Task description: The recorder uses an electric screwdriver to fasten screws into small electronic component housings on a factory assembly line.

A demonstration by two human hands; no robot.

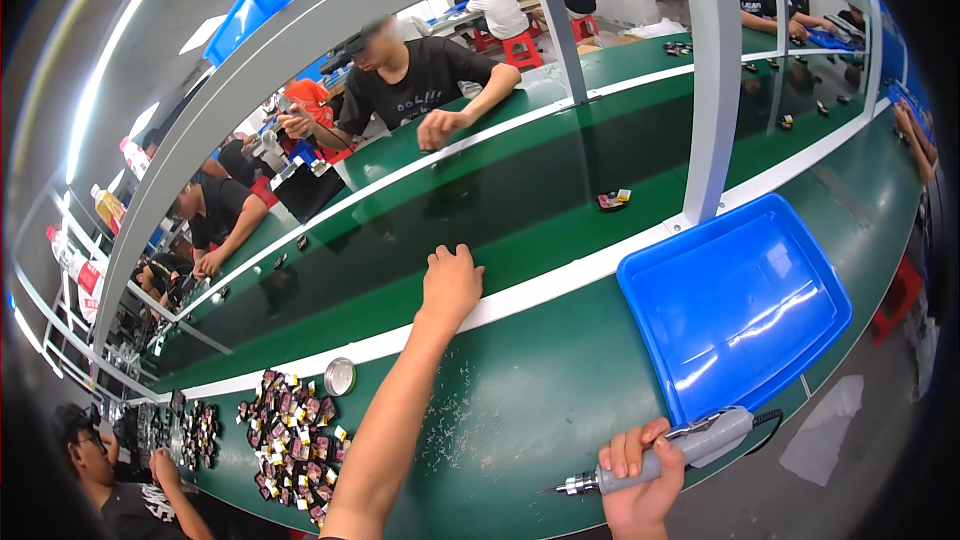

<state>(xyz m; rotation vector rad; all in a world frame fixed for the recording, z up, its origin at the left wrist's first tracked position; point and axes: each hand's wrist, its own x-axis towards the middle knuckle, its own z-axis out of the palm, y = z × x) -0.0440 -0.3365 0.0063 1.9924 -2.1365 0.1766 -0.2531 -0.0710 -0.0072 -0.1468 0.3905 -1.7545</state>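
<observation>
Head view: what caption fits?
Left hand rests on the belt's white edge; right hand grips an electric screwdriver.

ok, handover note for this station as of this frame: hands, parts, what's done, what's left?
Left hand: empty, fingers curled, resting on the white strip at the edge of the dark belt.
Right hand: gripping a grey electric screwdriver, tip pointing left, low over the green bench.
Parts: pile of small components at bench left, round metal tin beside it. One small part lies on the belt beyond the left hand.
Done: nothing visibly finished; blue tray is empty.
Left: the whole pile.
</observation>
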